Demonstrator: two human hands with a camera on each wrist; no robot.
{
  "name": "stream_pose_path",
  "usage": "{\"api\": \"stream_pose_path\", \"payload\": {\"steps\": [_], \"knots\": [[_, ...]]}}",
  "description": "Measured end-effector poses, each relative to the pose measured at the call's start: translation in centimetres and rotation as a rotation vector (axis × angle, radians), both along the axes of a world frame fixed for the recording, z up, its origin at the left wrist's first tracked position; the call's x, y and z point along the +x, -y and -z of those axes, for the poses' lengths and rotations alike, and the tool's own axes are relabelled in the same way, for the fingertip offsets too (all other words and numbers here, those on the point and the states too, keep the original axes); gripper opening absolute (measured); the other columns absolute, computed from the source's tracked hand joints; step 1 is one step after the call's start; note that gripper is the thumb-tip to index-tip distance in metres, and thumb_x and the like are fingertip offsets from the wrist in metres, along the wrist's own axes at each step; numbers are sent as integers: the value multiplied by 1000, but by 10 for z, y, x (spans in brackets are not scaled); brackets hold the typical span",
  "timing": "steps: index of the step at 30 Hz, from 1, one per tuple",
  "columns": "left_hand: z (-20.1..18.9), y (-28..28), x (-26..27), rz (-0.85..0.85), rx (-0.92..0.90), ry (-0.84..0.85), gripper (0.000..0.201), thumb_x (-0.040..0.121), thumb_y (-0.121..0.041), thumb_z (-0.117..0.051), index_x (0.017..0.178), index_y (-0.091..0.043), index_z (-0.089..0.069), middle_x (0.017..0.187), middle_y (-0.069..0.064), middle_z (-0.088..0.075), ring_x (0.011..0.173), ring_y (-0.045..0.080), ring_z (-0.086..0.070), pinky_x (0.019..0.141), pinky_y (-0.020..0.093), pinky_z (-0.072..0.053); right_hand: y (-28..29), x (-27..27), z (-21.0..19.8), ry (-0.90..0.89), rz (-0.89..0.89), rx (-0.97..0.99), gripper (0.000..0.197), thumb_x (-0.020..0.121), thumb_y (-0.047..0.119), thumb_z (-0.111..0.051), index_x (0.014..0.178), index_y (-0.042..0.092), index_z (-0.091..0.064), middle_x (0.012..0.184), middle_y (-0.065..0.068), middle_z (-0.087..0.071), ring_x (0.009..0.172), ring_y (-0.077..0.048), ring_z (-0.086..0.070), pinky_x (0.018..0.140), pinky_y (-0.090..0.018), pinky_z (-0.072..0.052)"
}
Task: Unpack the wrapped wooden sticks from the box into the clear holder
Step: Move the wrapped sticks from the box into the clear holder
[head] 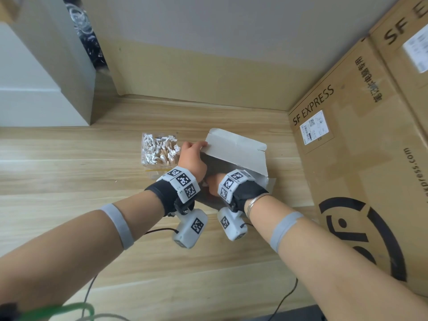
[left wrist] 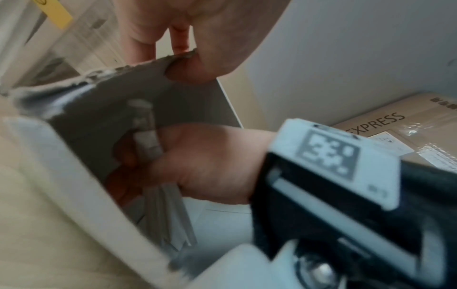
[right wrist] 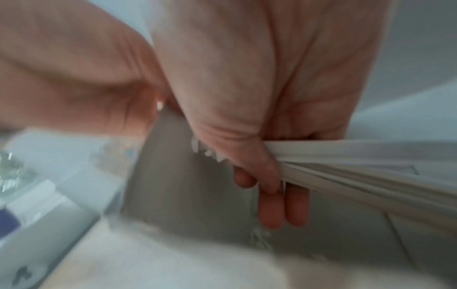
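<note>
A white cardboard box (head: 240,149) with a grey inside lies open on the wooden table. My left hand (head: 191,154) pinches the torn edge of its flap (left wrist: 138,82) between thumb and fingers. My right hand (head: 214,184) is inside the box, fingers curled round a bundle of paper-wrapped sticks (right wrist: 358,172), also seen as the wrapped sticks (left wrist: 163,211) in the left wrist view. The clear holder (head: 159,150) stands just left of the box, filled with several wrapped sticks, paper ends up.
Large brown SF Express cartons (head: 361,158) stand close on the right. A wall runs behind the table, a white cabinet (head: 41,89) at the back left. Cables (head: 88,297) trail over the near table edge.
</note>
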State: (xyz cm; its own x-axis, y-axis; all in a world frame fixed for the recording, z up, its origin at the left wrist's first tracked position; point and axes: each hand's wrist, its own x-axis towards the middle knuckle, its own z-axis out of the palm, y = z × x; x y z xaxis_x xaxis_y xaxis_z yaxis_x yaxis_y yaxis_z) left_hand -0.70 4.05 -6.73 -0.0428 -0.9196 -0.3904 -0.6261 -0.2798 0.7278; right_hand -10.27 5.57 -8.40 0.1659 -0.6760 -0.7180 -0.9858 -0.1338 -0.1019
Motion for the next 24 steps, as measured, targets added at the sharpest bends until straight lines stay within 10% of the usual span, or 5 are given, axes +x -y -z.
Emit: {"api": "stream_pose_path", "payload": {"steps": [12,19,24], "knots": [[-7,2,8,176,33,117,56,86,5,-40,138,-15,-42,145,19,-33,133,33,-39,108,34,-34,27,-26,-25,493,380,-88,22,98,18,-43,91,11,-63,97,-11,-68,88,-18,-58,84,-27,-40],[-17,9,26,152,-336,121,47,85,5,-48,129,-12,-52,147,13,-35,133,29,-40,109,37,-34,42,-3,-37,897,649,-465,23,97,26,-41,74,27,-43,59,10,-38,53,-10,-36,62,-29,-36],[-17,18,55,159,-296,437,63,77,-42,-67,134,-30,-43,154,5,-21,147,29,1,112,58,8,55,23,-53,1206,830,-549,25,98,20,-44,74,24,-42,57,9,-35,48,-4,-35,56,-24,-34]]}}
